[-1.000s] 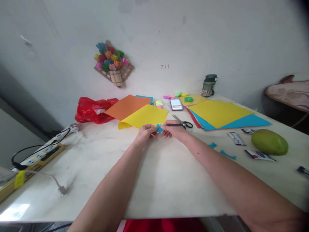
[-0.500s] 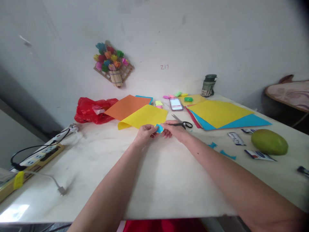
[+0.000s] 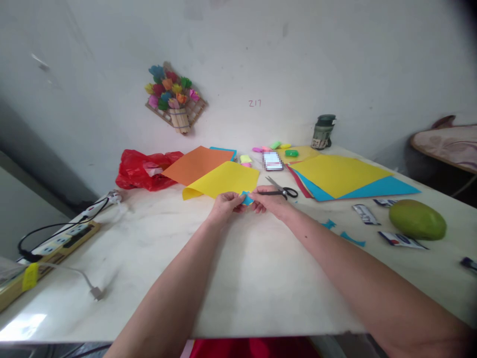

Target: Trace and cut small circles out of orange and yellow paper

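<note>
A small piece of blue paper [image 3: 247, 199] is pinched between my two hands, just in front of a yellow sheet [image 3: 227, 179]. My left hand [image 3: 226, 204] grips its left edge between thumb and fingers. On the other side, my right hand [image 3: 268, 198] has its thumb and fingers closed on the right edge. Black-handled scissors [image 3: 286, 192] lie on the table right behind my right hand, their blades pointing away. Fingers hide part of the piece's outline. Blue paper scraps [image 3: 352, 239] rest to the right of my right forearm.
An orange sheet [image 3: 197, 166] and a red plastic bag [image 3: 143, 171] lie back left. A phone [image 3: 273, 161] is behind the scissors. Stacked coloured sheets [image 3: 343, 174], a green fruit [image 3: 416, 219] and small packets [image 3: 400, 239] are right. A power strip [image 3: 63, 243] runs along the left edge.
The blue piece between my fingers shows a slightly different outline, as though turned or bent a little. Both hands stay in nearly the same place.
</note>
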### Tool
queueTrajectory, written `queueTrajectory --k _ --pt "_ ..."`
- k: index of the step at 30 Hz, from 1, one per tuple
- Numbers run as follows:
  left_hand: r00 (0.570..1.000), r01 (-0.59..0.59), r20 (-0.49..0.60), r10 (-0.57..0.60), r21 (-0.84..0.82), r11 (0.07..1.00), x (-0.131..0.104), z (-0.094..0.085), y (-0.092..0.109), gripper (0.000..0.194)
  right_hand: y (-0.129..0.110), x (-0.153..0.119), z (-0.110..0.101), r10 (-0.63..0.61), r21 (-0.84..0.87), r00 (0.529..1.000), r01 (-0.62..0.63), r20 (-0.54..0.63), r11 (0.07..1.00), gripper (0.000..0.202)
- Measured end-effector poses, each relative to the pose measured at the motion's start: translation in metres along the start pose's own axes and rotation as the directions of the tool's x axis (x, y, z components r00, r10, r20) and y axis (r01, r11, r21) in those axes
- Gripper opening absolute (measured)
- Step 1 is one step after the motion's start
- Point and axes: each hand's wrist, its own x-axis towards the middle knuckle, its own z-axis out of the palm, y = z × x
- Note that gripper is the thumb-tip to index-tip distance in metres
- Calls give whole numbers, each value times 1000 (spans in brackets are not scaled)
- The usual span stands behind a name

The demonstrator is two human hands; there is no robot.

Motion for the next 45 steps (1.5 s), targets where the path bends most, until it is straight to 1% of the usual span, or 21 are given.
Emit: queueTrajectory --k 10,13,17,20,23,27,30,33,36,37,41,45 --pt "999 20 -34 -21 -15 1000 0 3 -1 36 1 -1 1 -11 -8 1000 11 -11 1000 16" --pt "999 18 -43 -19 -27 999 1 3 -1 36 -2 -2 0 -3 26 1000 3 -23 1000 16" --pt "999 30 -25 -31 -23 999 0 2 0 36 -7 0 -4 33 126 989 -15 -142 992 12" --pt "998 50 -23 -50 19 999 1 2 -1 36 -6 3 -8 53 231 978 -5 -204 973 21" --pt "998 64 -11 -63 100 993 2 4 -3 35 -4 5 -9 49 281 968 23 -248 959 32" --pt "997 72 -7 -72 195 978 4 8 -4 32 2 7 -9 -21 240 928 118 -372 963 41" --pt "996 87 -26 -84 181 980 6 9 -5 29 5 9 -9 -61 192 902 156 -428 969 43" --pt "995 104 -9 -104 164 981 11 9 -7 31 6 9 -8 -52 175 895 144 -444 974 42" --pt "984 172 14 -179 208 963 19 9 -5 31 4 7 -5 -42 158 891 127 -453 979 41" --pt "978 196 24 -208 238 951 22 10 -4 31 4 6 -5 -43 148 890 123 -454 981 41" --pt "956 222 101 -276 370 902 32 17 7 25 7 7 -3 -51 110 891 112 -452 988 41" --pt "950 206 95 -296 523 827 38 24 14 19 17 13 -3 -86 54 891 123 -447 991 38"
